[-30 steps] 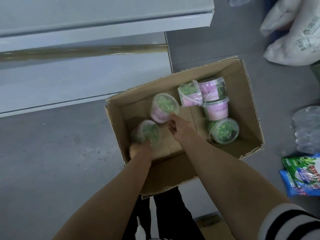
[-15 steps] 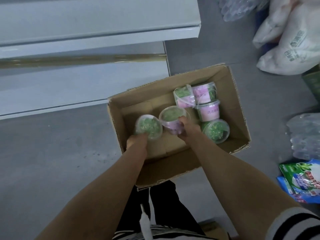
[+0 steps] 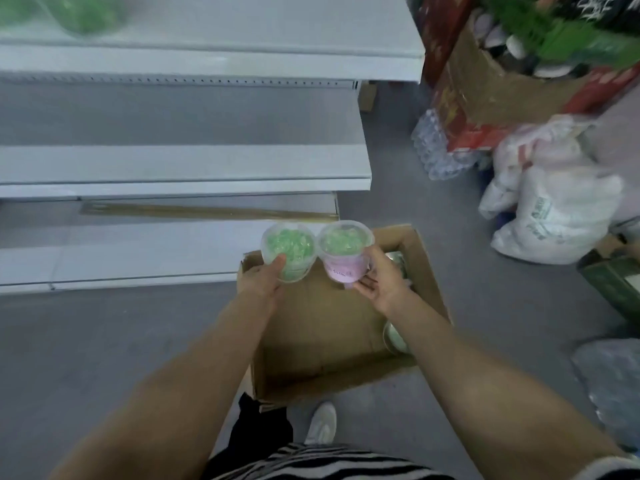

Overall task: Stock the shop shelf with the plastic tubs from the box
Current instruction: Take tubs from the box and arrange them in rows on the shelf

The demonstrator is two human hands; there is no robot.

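Two hands up over the box (image 3: 325,327), each holding one tub. Left hand (image 3: 263,282) wraps the clear tub (image 3: 289,249) from below and the near side, thumb up on its wall; green contents show through the lid. Right hand (image 3: 381,278) cups the pink-labelled tub (image 3: 344,252) from its right side and base, fingers closed around it, green contents visible on top. The two tubs sit side by side between the grips, rims touching or nearly so; frame too blurred to tell which.

Below both grips: open cardboard box on the grey floor (image 3: 104,341), mostly bare bottom showing. More tubs in the box (image 3: 396,336) lie under and beside the right forearm, largely hidden.

Ahead of the grips and to their left: white shop shelf (image 3: 183,168), several tiers. Blurred green items (image 3: 86,12) on the top tier, far up-left from the left grip.

Right of the right grip: white sacks (image 3: 554,202), pack of water bottles (image 3: 436,147), cardboard cartons (image 3: 485,84), all on the floor. White shoe (image 3: 322,424) near the box's close edge.
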